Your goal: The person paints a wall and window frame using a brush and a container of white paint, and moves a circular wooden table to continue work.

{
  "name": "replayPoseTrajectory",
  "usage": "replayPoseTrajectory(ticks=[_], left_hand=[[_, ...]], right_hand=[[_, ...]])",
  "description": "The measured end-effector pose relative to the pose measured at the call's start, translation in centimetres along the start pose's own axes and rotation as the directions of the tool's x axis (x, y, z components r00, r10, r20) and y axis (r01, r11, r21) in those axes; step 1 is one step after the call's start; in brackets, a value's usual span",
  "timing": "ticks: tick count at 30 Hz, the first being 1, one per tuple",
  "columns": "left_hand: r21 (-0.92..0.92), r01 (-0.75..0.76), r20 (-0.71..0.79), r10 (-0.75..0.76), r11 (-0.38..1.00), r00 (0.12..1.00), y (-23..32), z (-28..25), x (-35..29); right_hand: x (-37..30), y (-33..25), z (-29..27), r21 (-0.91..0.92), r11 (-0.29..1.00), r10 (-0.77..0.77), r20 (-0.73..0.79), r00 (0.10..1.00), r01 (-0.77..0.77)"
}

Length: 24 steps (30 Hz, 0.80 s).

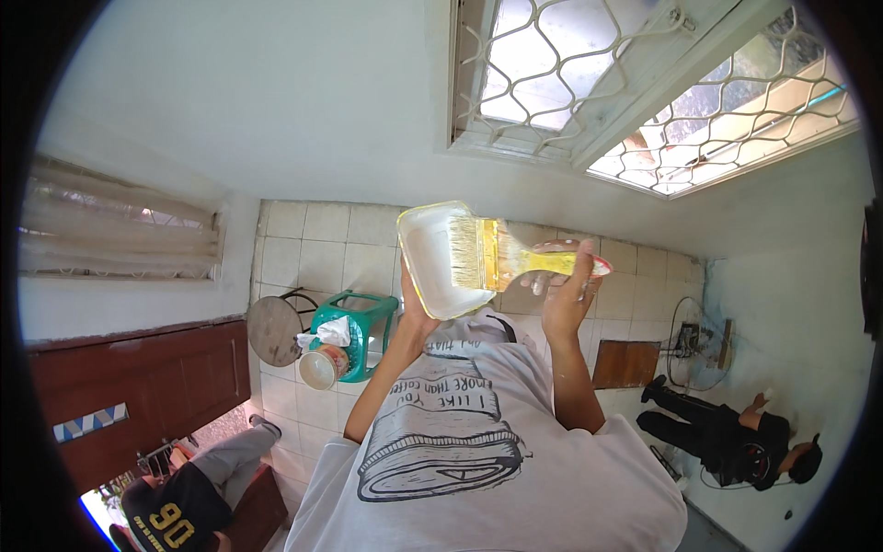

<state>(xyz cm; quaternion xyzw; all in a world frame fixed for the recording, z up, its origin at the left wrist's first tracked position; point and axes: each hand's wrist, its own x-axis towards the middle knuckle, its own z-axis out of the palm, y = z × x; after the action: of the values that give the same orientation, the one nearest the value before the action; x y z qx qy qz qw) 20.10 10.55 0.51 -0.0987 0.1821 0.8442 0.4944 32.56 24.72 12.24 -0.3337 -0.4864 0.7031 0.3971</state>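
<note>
One wide flat paintbrush with pale bristles and a yellow handle [497,256] lies across one white rectangular tray with a yellow-smeared rim [425,237], held up before the chest; whether the bristles touch its inside is hard to tell. The right hand [566,293], forearm raised, has its grip wrapped around the handle. The left hand [414,302] grasps the tray's side, its fingers largely hidden behind the tray. Leftward stands one green plastic stool [355,302], carrying one crumpled white cloth [333,331] and one pale-topped round tub [322,370]; beside it is one round brown stool [274,331]. Two other people are visible: one lower left, cut off [170,506], one at right [736,437].
</note>
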Motion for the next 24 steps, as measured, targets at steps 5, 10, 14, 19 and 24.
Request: replayPoseTrajectory(ticks=[5, 10, 14, 19, 24], left_hand=[[-0.067, -0.101, -0.062, 0.097, 0.993, 0.993, -1.6, -4.7, 1.1], [-0.058, -0.15, -0.14, 0.141, 0.987, 0.98, -3.0, -4.2, 0.1], [-0.064, -0.141, -0.16, 0.129, 0.988, 0.979, -4.2, -2.6, -0.7], [-0.065, -0.131, -0.136, 0.121, 0.989, 0.983, -5.1, 0.5, -0.4], [-0.023, -0.21, -0.128, 0.206, 0.977, 0.97, -5.3, 0.4, -0.8]], right_hand=[[2.8, 0.1, -2.5, 0.33, 0.908, 0.307, -0.11, 0.945, -0.257], [3.6, 1.2, -4.9, 0.372, 0.796, 0.485, 0.083, 0.871, -0.479], [4.2, 2.8, -6.3, 0.335, 0.738, 0.522, 0.266, 0.81, -0.586], [5.3, 3.4, -7.7, 0.279, 0.718, 0.483, 0.459, 0.746, -0.637], [7.2, 2.4, -9.6, 0.177, 0.802, 0.335, 0.657, 0.675, -0.57]])
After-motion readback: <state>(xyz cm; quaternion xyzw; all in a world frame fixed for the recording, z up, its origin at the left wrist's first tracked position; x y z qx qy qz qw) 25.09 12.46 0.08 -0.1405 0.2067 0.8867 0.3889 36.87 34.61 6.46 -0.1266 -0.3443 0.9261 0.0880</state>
